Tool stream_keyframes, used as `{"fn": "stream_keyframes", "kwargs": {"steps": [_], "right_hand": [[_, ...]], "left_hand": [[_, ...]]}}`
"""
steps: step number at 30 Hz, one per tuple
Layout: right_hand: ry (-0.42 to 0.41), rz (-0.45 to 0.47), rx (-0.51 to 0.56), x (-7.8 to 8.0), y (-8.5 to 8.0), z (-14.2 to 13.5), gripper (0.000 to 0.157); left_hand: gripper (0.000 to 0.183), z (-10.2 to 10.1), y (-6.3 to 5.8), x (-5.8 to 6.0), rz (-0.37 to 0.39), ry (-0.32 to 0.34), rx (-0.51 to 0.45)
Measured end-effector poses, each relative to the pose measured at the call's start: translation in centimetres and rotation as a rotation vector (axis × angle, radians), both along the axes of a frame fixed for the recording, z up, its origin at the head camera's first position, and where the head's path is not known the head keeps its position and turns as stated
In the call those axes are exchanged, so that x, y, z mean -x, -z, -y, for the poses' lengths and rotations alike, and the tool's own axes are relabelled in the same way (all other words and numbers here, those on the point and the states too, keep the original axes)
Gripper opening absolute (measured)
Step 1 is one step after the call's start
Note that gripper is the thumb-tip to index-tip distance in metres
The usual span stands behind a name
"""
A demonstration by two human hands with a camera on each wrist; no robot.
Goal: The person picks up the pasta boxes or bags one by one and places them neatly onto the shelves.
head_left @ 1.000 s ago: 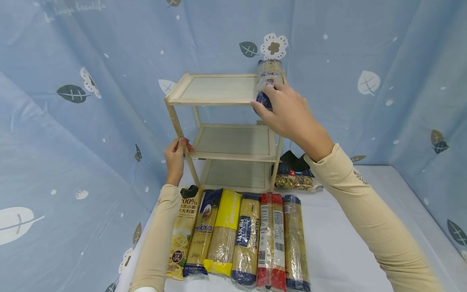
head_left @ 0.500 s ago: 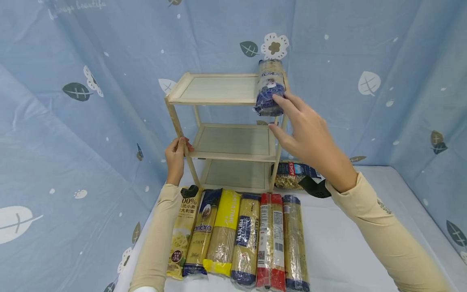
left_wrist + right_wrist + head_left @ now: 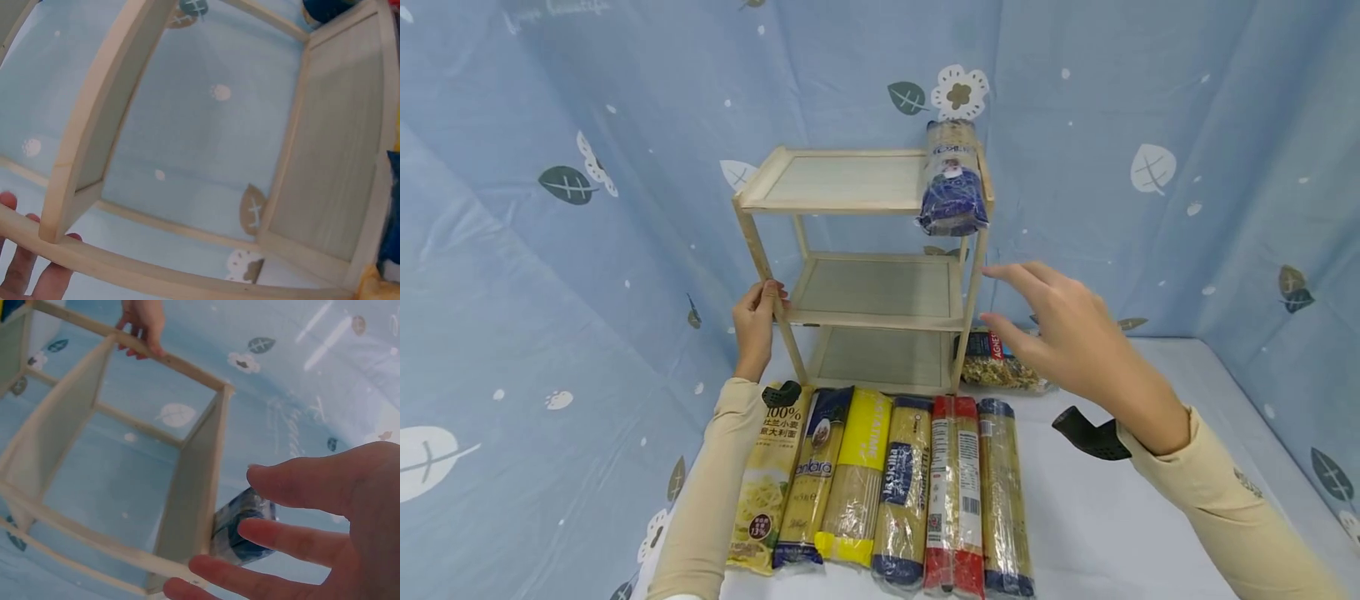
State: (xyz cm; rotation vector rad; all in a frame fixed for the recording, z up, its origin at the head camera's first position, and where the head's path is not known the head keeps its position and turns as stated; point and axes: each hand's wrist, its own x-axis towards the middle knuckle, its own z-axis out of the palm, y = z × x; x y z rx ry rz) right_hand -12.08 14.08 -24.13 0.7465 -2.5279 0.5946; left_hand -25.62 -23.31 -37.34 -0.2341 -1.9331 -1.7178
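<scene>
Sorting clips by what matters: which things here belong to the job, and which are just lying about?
Likely part of the job:
wooden rack, gripped by the left hand
pasta pack on its top, right hand apart from it
six packs laid in a row

Probably just lying about:
Agnesi bag beside the rack
blue patterned curtain, a backdrop

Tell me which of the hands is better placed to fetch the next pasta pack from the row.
Probably the right hand: it holds nothing, its fingers spread, whereas the left hand grips the wooden rack.
</scene>
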Motion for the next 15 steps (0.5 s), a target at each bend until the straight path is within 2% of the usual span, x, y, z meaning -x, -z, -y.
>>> {"fn": "stream_keyframes", "kwargs": {"steps": [4, 8, 11, 15], "right_hand": [[-0.003, 0.000, -0.024, -0.8, 1.1, -1.0, 0.040], [0.002, 0.017, -0.031, -1.5, 2.3, -1.7, 0.039], [0.014, 0.024, -0.028, -2.0, 3.2, -2.0, 0.038], [0.032, 0.019, -0.030, -2.6, 4.5, -2.3, 0.037]], "left_hand": [[0.032, 0.2, -0.3, -0.2, 0.035, -0.030, 0.039], [0.031, 0.7, -0.2, 0.0, 0.072, 0.027, 0.031], [0.028, 1.3, 0.4, 0.8, 0.104, 0.057, 0.007], [0.028, 1.7, 1.2, 1.8, 0.126, 0.054, -0.025]]}}
